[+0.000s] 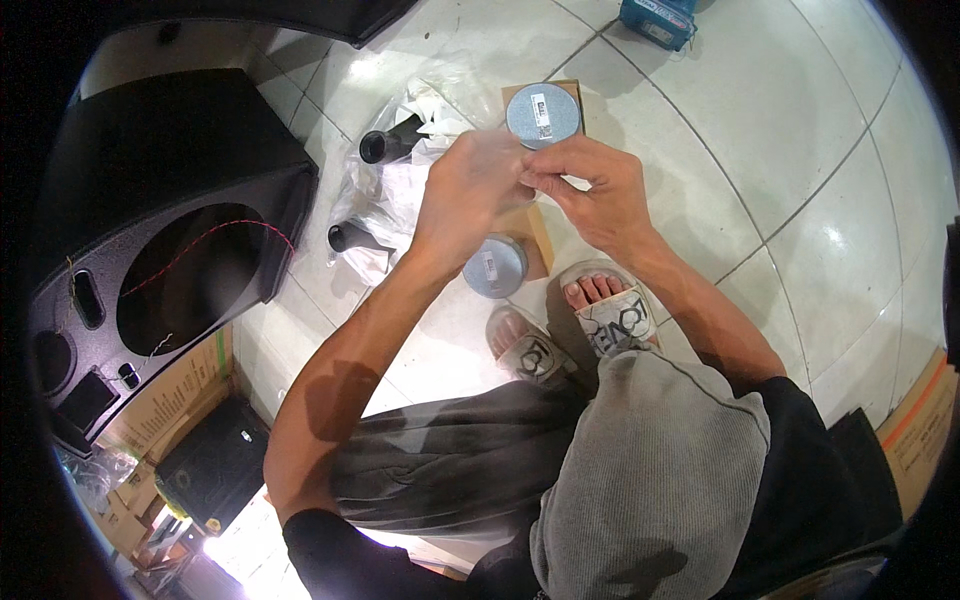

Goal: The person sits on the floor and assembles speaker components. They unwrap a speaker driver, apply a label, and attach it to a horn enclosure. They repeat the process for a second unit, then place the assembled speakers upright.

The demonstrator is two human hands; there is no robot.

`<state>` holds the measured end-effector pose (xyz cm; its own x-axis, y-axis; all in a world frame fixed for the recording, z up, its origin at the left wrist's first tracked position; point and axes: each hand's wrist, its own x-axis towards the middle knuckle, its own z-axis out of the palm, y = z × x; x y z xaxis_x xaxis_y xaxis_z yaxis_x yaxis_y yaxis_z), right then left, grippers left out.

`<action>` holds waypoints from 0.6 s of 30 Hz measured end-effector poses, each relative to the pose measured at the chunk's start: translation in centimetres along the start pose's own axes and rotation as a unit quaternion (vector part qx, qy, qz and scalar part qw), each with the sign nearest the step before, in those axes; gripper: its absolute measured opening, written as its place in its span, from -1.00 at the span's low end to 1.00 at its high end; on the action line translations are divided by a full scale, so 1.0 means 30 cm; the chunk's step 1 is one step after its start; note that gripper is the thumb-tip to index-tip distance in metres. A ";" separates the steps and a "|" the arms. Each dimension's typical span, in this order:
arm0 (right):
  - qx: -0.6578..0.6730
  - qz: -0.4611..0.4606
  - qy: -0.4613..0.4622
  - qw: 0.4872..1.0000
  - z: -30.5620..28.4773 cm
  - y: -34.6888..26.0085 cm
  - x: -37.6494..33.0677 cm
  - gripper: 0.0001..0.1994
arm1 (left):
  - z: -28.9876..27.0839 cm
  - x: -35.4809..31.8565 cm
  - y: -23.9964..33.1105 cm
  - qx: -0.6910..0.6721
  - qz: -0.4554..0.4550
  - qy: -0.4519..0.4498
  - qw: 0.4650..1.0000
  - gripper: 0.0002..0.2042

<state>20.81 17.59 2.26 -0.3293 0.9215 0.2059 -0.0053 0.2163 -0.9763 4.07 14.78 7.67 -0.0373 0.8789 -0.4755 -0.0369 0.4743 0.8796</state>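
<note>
Floor tiles [720, 160] look smooth and super glossy, while the speaker box [180, 150] is matt with a rough grain. Discs [520, 112] seem dull metal with paper labels [541, 115], cardboard [543, 240] matt, trousers [650, 470] ribbed cloth.

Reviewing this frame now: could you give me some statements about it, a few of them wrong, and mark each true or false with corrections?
1. The left hand and right hand are close together. True.
2. Both hands wear gloves. False: both are bare.
3. A red wire crosses the large round opening of the black cabinet. True.
4. The cabinet stands on the person's right. False: it is on the left.
5. The upper grey disc and lower grey disc each carry a pale label. True.
6. The footwear is closed boots. False: it is open-toed sandals.
</note>
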 end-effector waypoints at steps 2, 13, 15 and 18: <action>0.000 0.035 -0.022 0.999 -0.002 0.003 -0.009 -0.89 | -0.031 -0.024 0.013 0.035 -0.062 -0.022 0.997 -0.65; 0.005 0.071 -0.115 0.991 0.126 0.018 0.057 -0.91 | -0.636 -0.195 0.037 0.388 -0.048 0.158 0.907 -0.70; -0.035 0.053 -0.125 0.990 0.206 0.059 0.168 -0.90 | -0.652 -0.199 -0.067 0.332 -0.013 0.192 0.923 -0.68; -0.121 -0.028 -0.154 0.980 0.369 0.160 0.331 -0.85 | -0.618 -0.163 -0.219 0.373 -0.003 0.254 0.892 -0.53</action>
<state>7.07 24.22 -1.11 -0.6051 0.7724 0.1933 0.1798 0.3690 -0.9119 -14.01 6.44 3.92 -0.4943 0.8299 -0.2585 0.6294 0.5468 0.5522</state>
